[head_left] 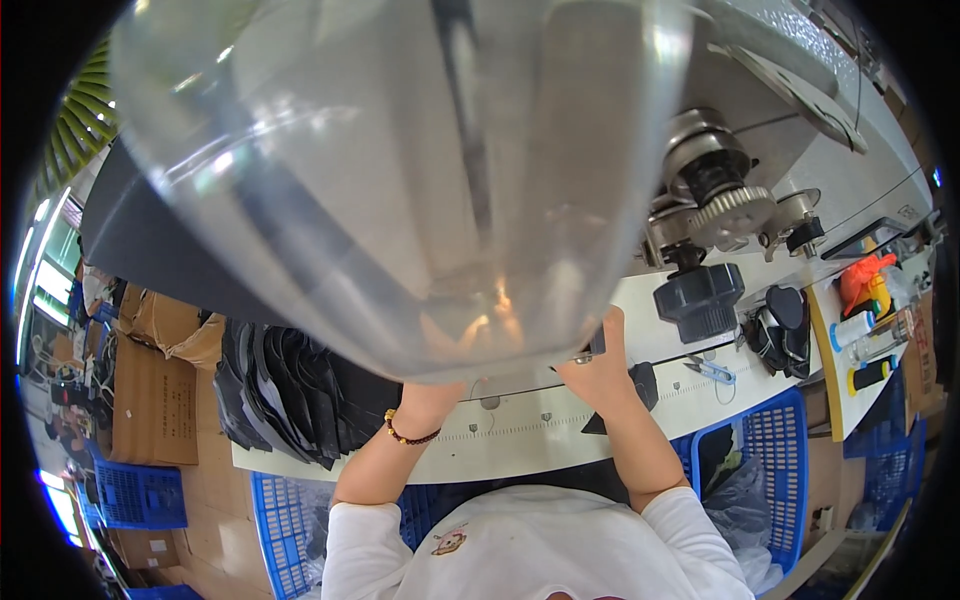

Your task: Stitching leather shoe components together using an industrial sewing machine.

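Observation:
Both my arms reach forward over a white sewing machine table marked with a ruler. Beneath the clear, curved plastic guard, which fills the upper middle, my left hand is visible only at its wrist and back; its fingers are hidden. My right hand lies by the guard's lower right edge, near a small metal part, and its fingers are mostly covered too. What either hand holds cannot be made out. A dark fabric piece lies beside my right wrist. Left of my left forearm is a stack of dark cut fabric pieces.
The machine's tension knobs jut out at the right. Thread snips and a black object lie on the table. Thread spools and a red-orange bag occupy a side shelf. Blue crates flank me; cardboard boxes stand left.

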A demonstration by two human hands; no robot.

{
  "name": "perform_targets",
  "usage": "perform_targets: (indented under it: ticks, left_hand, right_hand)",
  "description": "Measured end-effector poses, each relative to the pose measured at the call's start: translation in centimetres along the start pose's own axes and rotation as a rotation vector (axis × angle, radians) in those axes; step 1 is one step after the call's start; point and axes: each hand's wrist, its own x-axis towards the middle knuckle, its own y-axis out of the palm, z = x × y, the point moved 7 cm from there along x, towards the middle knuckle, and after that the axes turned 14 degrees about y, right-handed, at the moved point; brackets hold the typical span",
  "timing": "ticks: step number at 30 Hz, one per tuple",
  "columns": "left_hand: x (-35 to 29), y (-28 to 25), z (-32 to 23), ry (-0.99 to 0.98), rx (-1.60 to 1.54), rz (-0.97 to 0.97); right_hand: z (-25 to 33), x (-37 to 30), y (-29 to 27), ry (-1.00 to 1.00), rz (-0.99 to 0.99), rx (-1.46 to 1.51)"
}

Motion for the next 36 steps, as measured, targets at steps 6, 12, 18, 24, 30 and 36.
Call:
perform_targets:
  ticks: [6,12,18,24,30,36]
  left_hand:
    - [-0.4,-1.1,3.1,0.058,0.076,-0.024]
    - [0.5,-1.5,3.2,0.074,0.144,0.029]
    - [1.9,-1.3,0.7,0.108,-0.289,0.016]
    - [1.0,-1.4,2.4,0.114,0.226,0.283]
    - [1.4,-1.2,1.9,0.066,0.226,0.236]
    - [2.4,-1.1,0.7,0.200,0.095,0.235]
  right_hand:
    - [-1.1,-0.4,0.8,0.032,0.036,-0.025]
    - [-1.1,-0.8,1.7,-0.052,0.038,-0.287]
    - [-2.5,-0.5,1.6,0.139,0.063,-0.129]
    - [0.2,-1.6,1.1,-0.171,0.074,-0.259]
    - [-0.3,-1.2,1.1,-0.122,0.095,-0.276]
    - [-0.6,-1.0,1.3,-0.120,0.076,-0.329]
